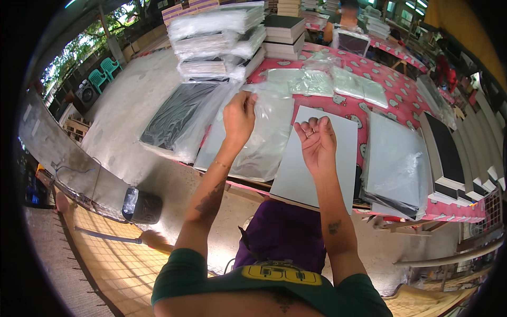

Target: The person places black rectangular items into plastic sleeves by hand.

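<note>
My left hand (238, 120) is closed in a pinch at the upper part of a clear plastic bag (272, 134) that lies on the table. My right hand (318, 142) hovers over a large pale grey-white board or book (296, 174), palm turned up and fingers curled in. A ring shows on one of its fingers, and nothing is visible in it. The board lies at the table's near edge, right in front of me. To the left of the bag is a black book wrapped in plastic (182, 113); to the right lies another plastic-wrapped book (393, 153).
Stacks of plastic-wrapped books (216, 42) and bare black books (282, 31) stand at the back. More plastic bags (359, 87) lie on the pink patterned tablecloth (417, 103). Thick black books (443, 153) line the right side. Another person (348, 18) sits at the far end.
</note>
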Available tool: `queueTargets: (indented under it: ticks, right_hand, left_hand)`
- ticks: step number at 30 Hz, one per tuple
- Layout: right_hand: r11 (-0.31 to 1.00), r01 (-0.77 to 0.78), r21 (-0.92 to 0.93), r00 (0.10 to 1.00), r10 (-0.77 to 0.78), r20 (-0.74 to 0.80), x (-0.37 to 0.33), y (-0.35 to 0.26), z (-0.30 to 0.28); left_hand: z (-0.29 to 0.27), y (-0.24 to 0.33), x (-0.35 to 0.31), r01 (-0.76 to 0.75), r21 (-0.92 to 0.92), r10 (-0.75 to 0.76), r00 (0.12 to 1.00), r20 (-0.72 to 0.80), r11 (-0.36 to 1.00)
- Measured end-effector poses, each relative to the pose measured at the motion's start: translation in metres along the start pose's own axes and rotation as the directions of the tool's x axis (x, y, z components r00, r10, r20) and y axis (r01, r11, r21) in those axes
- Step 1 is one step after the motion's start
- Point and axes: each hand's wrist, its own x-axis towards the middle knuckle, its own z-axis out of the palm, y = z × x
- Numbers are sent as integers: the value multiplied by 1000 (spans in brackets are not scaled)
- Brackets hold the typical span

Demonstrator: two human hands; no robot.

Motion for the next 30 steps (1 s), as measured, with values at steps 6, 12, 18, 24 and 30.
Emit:
queueTargets:
  ticks: [6, 12, 18, 24, 30]
  right_hand:
    - [773, -203, -601, 968, 67, -242, 4, 6, -7]
    - [931, -169, -323, 971, 101, -217, -15, -20, 9]
    - [859, -322, -397, 942, 333, -43, -10, -60, 19]
    - [-61, 273, -960, 845, 492, 209, -6, -83, 84]
    - [-891, -83, -447, 922, 102, -374, -23, -173, 57]
  left_hand:
    - [8, 35, -31, -115, -246, 174, 956, 234, 962]
    - [-6, -6, -23, -36, -232, 42, 999, 20, 972]
    - [-28, -28, -47, -145, 136, 67, 887, 458, 980]
    - [-11, 53, -27, -635, -34, 511, 587, 628, 772]
    - [-44, 11, 1, -562, 208, 439, 786, 434, 800]
